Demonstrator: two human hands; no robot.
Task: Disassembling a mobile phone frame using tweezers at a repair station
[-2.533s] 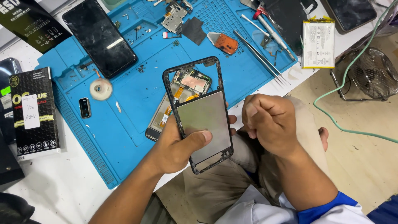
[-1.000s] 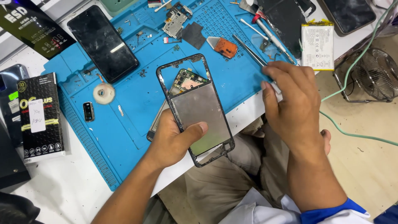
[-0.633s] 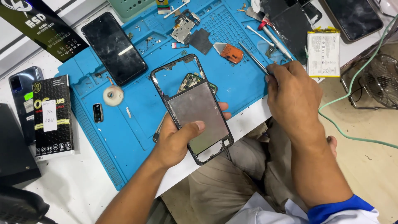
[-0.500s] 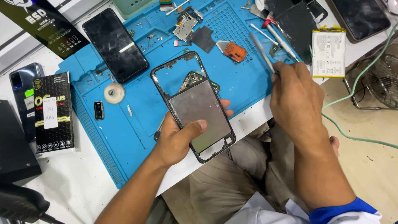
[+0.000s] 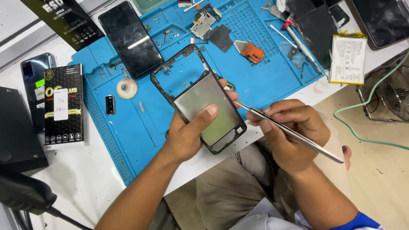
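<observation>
Left hand (image 5: 187, 136) grips the stripped phone frame (image 5: 200, 100) over the blue mat (image 5: 140, 127), right hand (image 5: 289, 132) pinches tweezers (image 5: 289, 132) touching its edge; battery (image 5: 347, 57), orange pick (image 5: 252, 52), black phone (image 5: 130, 38) lie around

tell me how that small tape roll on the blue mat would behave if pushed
The tape roll lies flat on the blue mat, so it would probably slide rather than roll. It looks thin and small, so likely very light.
</observation>
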